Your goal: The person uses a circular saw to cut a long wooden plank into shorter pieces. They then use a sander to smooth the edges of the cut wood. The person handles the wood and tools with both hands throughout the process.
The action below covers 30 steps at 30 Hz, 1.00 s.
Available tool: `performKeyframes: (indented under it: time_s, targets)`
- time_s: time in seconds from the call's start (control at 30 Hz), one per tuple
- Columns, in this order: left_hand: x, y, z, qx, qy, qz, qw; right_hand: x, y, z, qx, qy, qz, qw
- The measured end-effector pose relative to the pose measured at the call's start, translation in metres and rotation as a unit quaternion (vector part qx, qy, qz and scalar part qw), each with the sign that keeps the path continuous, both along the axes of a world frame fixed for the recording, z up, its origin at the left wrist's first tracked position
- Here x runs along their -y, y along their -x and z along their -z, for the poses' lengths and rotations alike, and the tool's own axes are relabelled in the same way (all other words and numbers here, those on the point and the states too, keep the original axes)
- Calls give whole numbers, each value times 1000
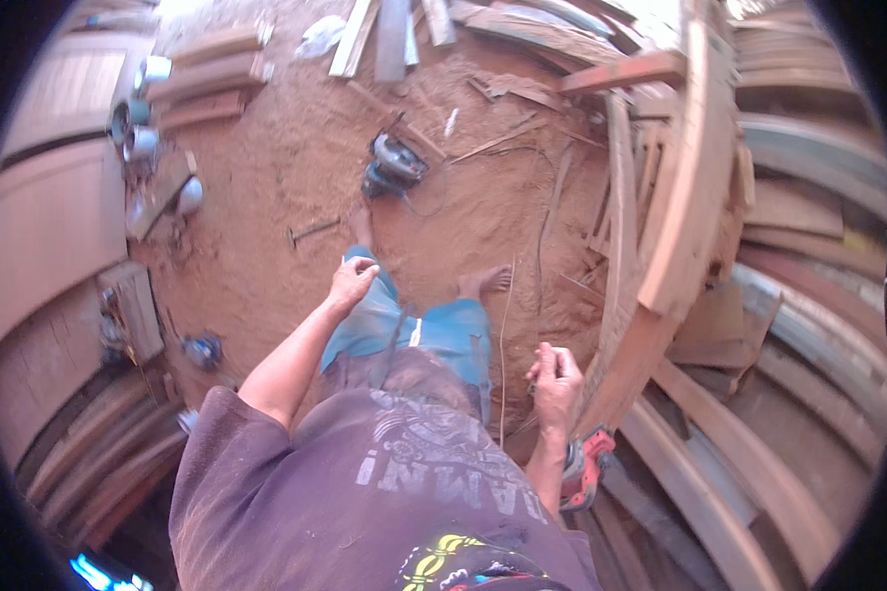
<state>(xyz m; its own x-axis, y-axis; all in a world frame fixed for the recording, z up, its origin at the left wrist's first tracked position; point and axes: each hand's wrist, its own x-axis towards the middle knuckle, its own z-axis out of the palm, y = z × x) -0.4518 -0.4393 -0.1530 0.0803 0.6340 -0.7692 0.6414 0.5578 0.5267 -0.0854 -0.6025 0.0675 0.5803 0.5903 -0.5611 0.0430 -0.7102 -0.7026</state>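
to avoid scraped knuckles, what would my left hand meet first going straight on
Nothing close: the left hand seems to have free space over the brown ground. Farther on, the power saw lies near that line, probably lower; depth is unclear.

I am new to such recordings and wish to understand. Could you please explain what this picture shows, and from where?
There is no robot: these are a person's bare hands. A camera worn on the head looks down; its wide lens bends straight edges. The left hand is over the left leg, the right hand beside a wooden beam. Both are loosely curled; I cannot tell whether either holds something small. On the reddish-brown ground lie a blue power tool and a hammer-like tool; a red tool is beside the right forearm.
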Motion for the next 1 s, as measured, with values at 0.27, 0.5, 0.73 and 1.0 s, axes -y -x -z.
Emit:
performKeyframes:
  time_s: [0.27,0.5,0.73,1.0]
  targets:
    - [5,90,61,-223,139,125,957,-120,102,157,-59,67,-272,958]
    - [3,93,91,-256,143,121,948,-202,171,355,33,85,-479,873]
    - [37,103,107,-287,28,63,956,-273,211,556,130,81,-557,816]
    - [41,109,110,-300,1,64,952,-333,239,634,102,181,-557,804]
